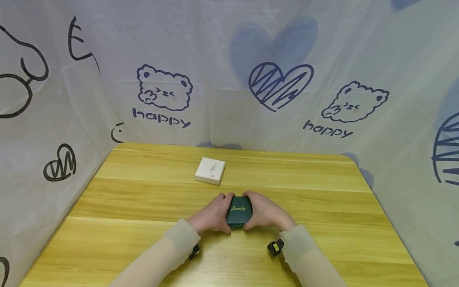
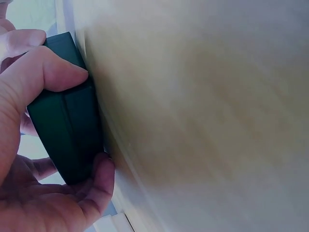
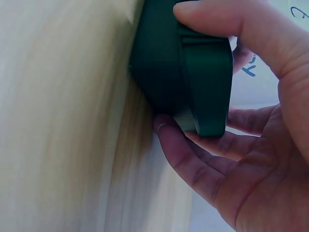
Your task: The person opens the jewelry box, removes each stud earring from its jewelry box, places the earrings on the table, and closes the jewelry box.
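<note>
A dark green jewelry box, with gold "Jewelry" lettering on its lid, is between both hands near the middle of the table. My left hand grips its left side, thumb at the near edge and fingers round the far edge. From the other side my right hand holds it in the same way. In the left wrist view the box shows its side and a seam, close to the tabletop. The right wrist view shows the box with the thumb on its near side and fingertips at the far side.
A flat white box with a small red print lies behind the jewelry box, slightly left. The wood-grain table reaches back to a pale printed cloth, which also hangs along both sides.
</note>
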Demonstrator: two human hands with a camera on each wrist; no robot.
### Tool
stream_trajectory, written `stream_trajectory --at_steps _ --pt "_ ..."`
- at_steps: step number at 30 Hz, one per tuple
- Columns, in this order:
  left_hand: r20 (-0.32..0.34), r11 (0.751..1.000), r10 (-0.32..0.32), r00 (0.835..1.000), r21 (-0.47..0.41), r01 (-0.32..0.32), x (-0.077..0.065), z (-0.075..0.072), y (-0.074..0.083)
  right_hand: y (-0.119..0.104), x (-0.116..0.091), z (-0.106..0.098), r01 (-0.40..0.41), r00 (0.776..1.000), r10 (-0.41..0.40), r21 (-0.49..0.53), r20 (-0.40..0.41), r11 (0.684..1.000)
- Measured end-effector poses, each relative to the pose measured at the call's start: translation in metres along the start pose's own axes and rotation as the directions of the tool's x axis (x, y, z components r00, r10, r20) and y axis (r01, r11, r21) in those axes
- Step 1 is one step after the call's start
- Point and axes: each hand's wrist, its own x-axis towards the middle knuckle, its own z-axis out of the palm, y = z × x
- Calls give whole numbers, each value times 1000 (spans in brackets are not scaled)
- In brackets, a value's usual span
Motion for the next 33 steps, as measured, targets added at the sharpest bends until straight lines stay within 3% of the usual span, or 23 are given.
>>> stream_trajectory --at_steps 33 --pt "15 1000 -9 1000 -17 9 -4 -2 2 0 0 -10 11 997 -16 61 74 998"
